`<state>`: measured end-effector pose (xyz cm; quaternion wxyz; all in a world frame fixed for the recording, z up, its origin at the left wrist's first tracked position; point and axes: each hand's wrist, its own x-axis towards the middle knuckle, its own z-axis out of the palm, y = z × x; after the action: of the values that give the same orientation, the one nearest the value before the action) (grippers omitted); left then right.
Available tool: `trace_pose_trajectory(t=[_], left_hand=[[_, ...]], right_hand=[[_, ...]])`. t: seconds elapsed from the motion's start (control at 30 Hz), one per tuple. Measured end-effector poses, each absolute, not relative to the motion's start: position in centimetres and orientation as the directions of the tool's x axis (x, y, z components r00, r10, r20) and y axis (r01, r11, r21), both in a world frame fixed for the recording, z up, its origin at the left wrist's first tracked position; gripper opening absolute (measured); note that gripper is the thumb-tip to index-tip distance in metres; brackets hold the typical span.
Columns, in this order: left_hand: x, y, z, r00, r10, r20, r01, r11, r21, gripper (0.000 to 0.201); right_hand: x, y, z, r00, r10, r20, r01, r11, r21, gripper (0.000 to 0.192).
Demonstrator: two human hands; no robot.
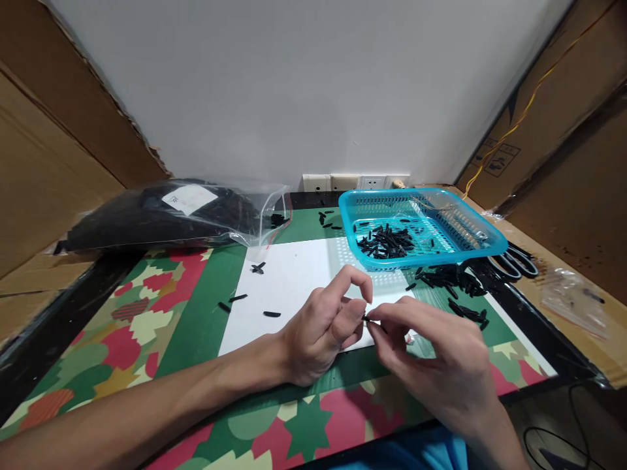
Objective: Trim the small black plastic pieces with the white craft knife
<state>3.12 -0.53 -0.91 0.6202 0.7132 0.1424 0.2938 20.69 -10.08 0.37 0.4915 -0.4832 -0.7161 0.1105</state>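
Black little plastic bits are all over this desk, and both hands meet right over the near edge of the white sheet point(289, 287). Left hand point(323, 329) has its fingers curled in with thumb and forefinger pinched toward the right hand point(431, 356), and between the two sets of fingertips sits one small black piece point(366, 318), held at both ends as far as I can tell; it's tiny, so the exact grip is hard to make out. Just behind the hands is a blue basket point(490, 245) with a heap of the same black pieces inside, and another loose pile point(453, 277) lies on the mat right in front of it. A few strays point(272, 314) lie on the sheet. Off to the left there's a clear bag point(161, 212) stuffed with black parts, and scissors point(514, 261) sit right of the basket.
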Motion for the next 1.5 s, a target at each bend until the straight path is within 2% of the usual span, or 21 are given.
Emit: trace_pose_trajectory(t=[0.1,0.17,0.3,0.43,0.6,0.83,1.13,1.5], left_hand=[[3.22,-0.53,-0.50,0.757,0.626,0.188,-0.122,-0.147,0.982,0.038],[3.15,-0.43,-0.34,0.762,0.622,0.182,-0.085,-0.182,0.980,0.042],[2.87,-0.11,-0.40,0.800,0.574,0.174,-0.026,-0.256,0.966,0.042],[2.89,-0.03,-0.43,0.790,0.592,0.158,0.010,-0.270,0.963,0.040],[3.16,-0.57,-0.19,0.752,0.633,0.182,0.004,-0.281,0.960,0.040],[3.01,-0.74,-0.42,0.768,0.603,0.217,-0.016,-0.320,0.947,0.036],[2.83,-0.64,-0.44,0.789,0.558,0.257,-0.064,-0.341,0.938,0.029],[3.00,-0.79,-0.65,0.756,0.607,0.246,-0.067,-0.301,0.951,0.035]], right_hand=[[21.15,-10.29,0.49,0.066,0.814,0.577,0.528,0.462,-0.713,0.017],[21.38,-10.39,0.62,0.095,0.816,0.571,0.511,0.452,-0.731,0.018],[21.49,-10.38,0.83,0.067,0.822,0.566,0.540,0.447,-0.713,0.017],[21.34,-10.19,0.77,0.075,0.817,0.572,0.561,0.440,-0.701,0.017],[21.34,-10.14,0.46,0.117,0.812,0.572,0.505,0.447,-0.738,0.018],[21.38,-10.19,0.33,0.169,0.840,0.516,0.401,0.420,-0.814,0.016],[21.43,-10.05,0.56,0.181,0.854,0.487,0.377,0.397,-0.837,0.011],[21.64,-10.11,0.43,0.158,0.868,0.472,0.350,0.398,-0.848,0.016]])
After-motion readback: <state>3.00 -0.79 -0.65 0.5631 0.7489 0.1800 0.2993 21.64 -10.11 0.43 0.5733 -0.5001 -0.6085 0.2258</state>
